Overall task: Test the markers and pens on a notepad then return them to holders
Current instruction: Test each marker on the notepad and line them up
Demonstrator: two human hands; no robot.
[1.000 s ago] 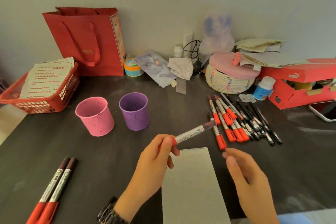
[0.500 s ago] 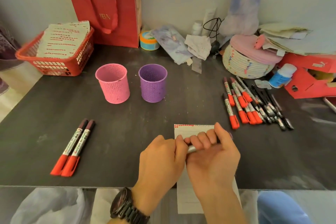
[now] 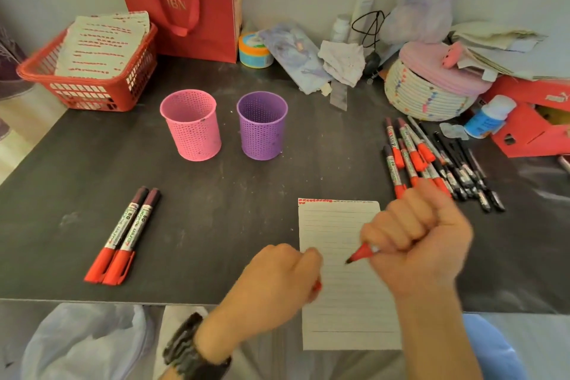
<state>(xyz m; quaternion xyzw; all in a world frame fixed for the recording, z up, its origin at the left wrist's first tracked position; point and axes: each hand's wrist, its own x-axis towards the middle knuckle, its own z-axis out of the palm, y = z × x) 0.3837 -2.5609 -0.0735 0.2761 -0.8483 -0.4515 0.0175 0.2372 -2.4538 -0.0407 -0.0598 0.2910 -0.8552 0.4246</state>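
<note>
My right hand (image 3: 416, 244) grips an uncapped red marker (image 3: 361, 253) in a fist, its dark tip just above the lined notepad (image 3: 336, 225). My left hand (image 3: 283, 281) is curled around the red cap (image 3: 317, 286), of which only a sliver shows, at the notepad's left edge. Two capped red markers (image 3: 123, 237) lie side by side at the front left. A spread of red markers and black pens (image 3: 431, 160) lies at the right. An empty pink holder (image 3: 191, 125) and an empty purple holder (image 3: 262, 125) stand mid-table.
A red basket (image 3: 92, 89) of marked sheets sits at the back left, with a red paper bag (image 3: 185, 0) beside it. A woven basket with a pink lid (image 3: 428, 92), a small bottle (image 3: 490, 116) and a red shoebox (image 3: 530, 129) crowd the back right. The table's front edge (image 3: 92, 299) runs near me.
The hands met over the notepad and have pulled apart: the cap came off into my left hand, and my right hand now holds the bare marker above the paper.
</note>
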